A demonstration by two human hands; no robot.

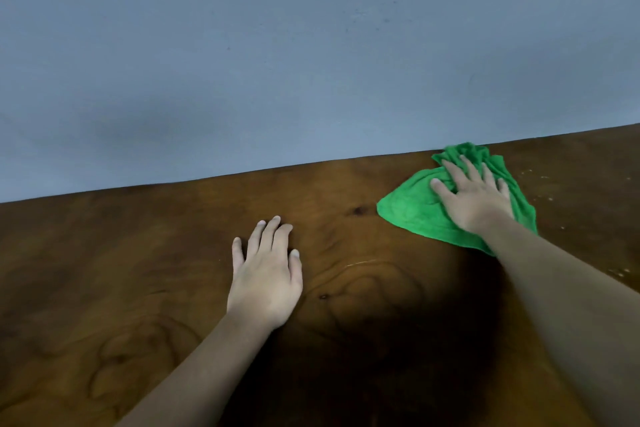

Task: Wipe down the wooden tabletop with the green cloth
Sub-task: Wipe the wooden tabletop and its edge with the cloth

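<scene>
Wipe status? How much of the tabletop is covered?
Done: cannot tell, nothing shows which parts are wiped. In hand: right hand presses the green cloth flat near the wall; left hand rests on the tabletop. Left: pale specks right of the cloth.

A plain wall fills the upper half of the view, painted a flat grey-blue. Small dark marks and scuffs dot it, most of them near the top edge, with a few faint smudges lower down. The paint looks slightly darker toward the lower left, where a soft shadow lies. The wall meets a brown wooden surface along a line that rises from left to right. The light is dim and even, without hard highlights. A broad dark shadow falls across the wood in the lower middle of the view. No window, floor or other furniture comes into sight.
</scene>
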